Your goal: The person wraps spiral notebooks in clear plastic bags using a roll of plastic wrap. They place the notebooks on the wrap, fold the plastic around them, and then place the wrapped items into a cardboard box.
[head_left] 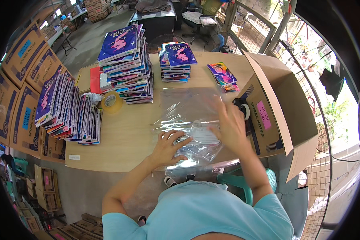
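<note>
A clear plastic sheet or bag (184, 102) lies wrinkled on the table in front of me. My left hand (170, 149) rests on its near left part with the fingers spread. A pale, finely lined block (204, 137) shows through the plastic between my hands; I cannot make out what it is. My right hand (231, 126) is over the right side of the plastic, thumb apart from the fingers, slightly blurred. Just beyond it, a black tape dispenser with a white roll (244, 110) stands against the carton, partly hidden by my hand.
An open cardboard carton (264, 116) stands at the right. Tall notebook stacks (128, 68) and a shorter stack (176, 64) stand farther back. Spiral notebooks (68, 108) lean at left near a yellowish tape roll (111, 102). Loose colourful booklets (222, 75) lie beyond the plastic.
</note>
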`<action>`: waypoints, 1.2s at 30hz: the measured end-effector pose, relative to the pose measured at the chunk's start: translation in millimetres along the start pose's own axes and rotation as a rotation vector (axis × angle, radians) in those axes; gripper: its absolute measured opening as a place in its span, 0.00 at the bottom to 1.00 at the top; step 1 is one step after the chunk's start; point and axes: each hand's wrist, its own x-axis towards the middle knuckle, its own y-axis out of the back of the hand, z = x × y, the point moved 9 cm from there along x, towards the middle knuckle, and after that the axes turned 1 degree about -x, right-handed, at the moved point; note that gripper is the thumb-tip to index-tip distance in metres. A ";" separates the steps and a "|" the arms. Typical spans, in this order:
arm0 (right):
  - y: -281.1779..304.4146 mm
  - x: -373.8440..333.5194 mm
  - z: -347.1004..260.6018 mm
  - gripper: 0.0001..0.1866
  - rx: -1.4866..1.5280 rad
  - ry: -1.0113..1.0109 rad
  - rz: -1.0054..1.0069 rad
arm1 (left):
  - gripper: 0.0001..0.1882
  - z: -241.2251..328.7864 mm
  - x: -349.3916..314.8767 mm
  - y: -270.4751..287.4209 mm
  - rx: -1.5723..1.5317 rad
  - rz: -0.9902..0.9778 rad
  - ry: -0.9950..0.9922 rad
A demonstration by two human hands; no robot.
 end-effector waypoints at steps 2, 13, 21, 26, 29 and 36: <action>-35.5 -5.7 49.9 0.25 0.116 -0.178 -0.174 | 0.40 7.8 7.3 -0.1 0.073 -0.088 -0.032; -83.9 24.5 23.1 0.22 -0.114 0.330 -0.240 | 0.46 19.1 34.9 -4.3 -0.080 -0.249 -0.152; 12.8 21.0 -11.0 0.19 0.341 0.347 -0.474 | 0.46 15.1 46.9 -4.6 0.048 -0.319 -0.158; -49.4 -12.7 23.7 0.14 0.031 0.358 -0.607 | 0.46 12.4 47.9 -7.3 -0.050 -0.437 -0.108; -49.9 -17.3 33.4 0.12 0.112 0.434 -0.616 | 0.46 -6.2 32.5 -10.8 -0.135 -0.373 -0.152; -52.6 -18.5 32.6 0.10 0.109 0.560 -0.652 | 0.48 -2.9 41.7 -2.8 0.041 -0.456 -0.313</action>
